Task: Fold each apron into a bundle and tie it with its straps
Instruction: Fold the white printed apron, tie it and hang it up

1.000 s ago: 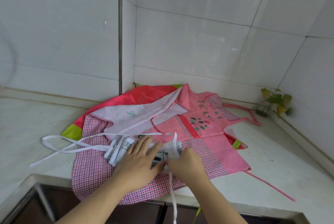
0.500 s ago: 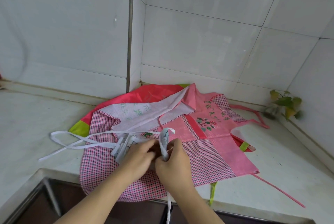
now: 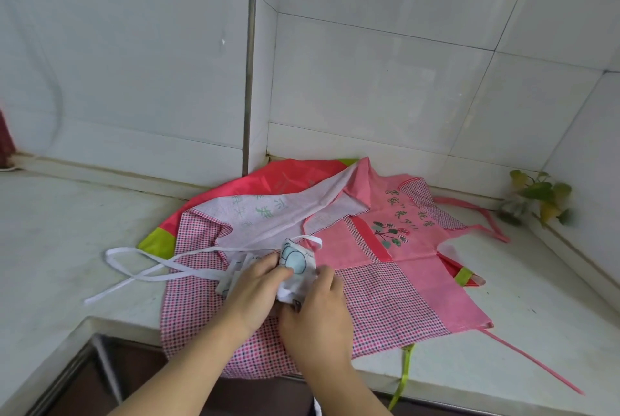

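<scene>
Both hands grip white bundle, upright; straps trail left.

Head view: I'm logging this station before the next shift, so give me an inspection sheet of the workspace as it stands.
Surface: pale stone counter in a tiled corner; dark opening below its front edge.
Job's things: white bundle with a blue print, held over a spread pink checked apron; a red apron lies beneath. White straps trail left, untied.
Clutter: small leafy plant at the right wall.
Hands: left hand and right hand both grip the bundle.
Cables: nothing seen.
Surroundings: white wall tiles, a vertical metal strip at the corner.
</scene>
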A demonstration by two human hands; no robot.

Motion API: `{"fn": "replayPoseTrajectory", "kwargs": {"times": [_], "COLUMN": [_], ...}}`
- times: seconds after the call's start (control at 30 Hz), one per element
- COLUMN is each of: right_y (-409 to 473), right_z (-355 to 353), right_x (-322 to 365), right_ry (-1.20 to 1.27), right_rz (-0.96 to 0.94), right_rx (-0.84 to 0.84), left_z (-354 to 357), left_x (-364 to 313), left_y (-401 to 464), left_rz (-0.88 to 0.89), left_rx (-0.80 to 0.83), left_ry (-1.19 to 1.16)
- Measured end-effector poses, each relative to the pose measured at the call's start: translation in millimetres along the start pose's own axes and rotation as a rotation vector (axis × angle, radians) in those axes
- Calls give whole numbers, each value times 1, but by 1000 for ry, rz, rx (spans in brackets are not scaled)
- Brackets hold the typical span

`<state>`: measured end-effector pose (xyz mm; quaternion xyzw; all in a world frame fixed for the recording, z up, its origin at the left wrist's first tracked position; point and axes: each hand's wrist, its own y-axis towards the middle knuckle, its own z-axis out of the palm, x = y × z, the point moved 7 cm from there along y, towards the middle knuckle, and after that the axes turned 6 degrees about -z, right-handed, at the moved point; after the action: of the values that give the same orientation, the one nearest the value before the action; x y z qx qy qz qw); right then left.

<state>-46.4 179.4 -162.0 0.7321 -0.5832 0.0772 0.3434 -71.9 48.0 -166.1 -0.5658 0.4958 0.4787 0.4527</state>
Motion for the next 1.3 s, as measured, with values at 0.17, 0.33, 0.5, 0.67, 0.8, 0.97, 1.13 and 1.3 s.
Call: {"fn": "replayPoseTrajectory", "kwargs": {"times": [0.17, 0.33, 0.5, 0.67, 0.8, 0.97, 1.13, 1.3], "right_y": [4, 10, 15, 9, 11, 3, 7, 4], "right_z": [-4, -15, -20, -10, 4, 13, 20, 24], "right_x": [-10, -24, -35, -28, -13, 0, 6, 3], "right_ry": [138, 274, 302, 156, 66, -177, -251, -152], "right_rz": [174, 254, 258, 117, -62, -262, -361, -305], "right_rx": [-4, -61, -112, -54, 42, 7, 35, 318], "left_z": [6, 17, 14, 14, 4, -25, -34, -27], "left_x": [-16, -5, -8, 12, 10, 13, 18, 19], "left_y": [-7, 3, 4, 6, 10, 9, 11, 9], "left_rz": [14, 76, 393, 384, 198, -32, 95, 158], "left_rx": [62, 204, 14, 9, 144, 160, -207, -222], "left_ry": [-3, 331, 873, 1007, 558, -388, 251, 348]}}
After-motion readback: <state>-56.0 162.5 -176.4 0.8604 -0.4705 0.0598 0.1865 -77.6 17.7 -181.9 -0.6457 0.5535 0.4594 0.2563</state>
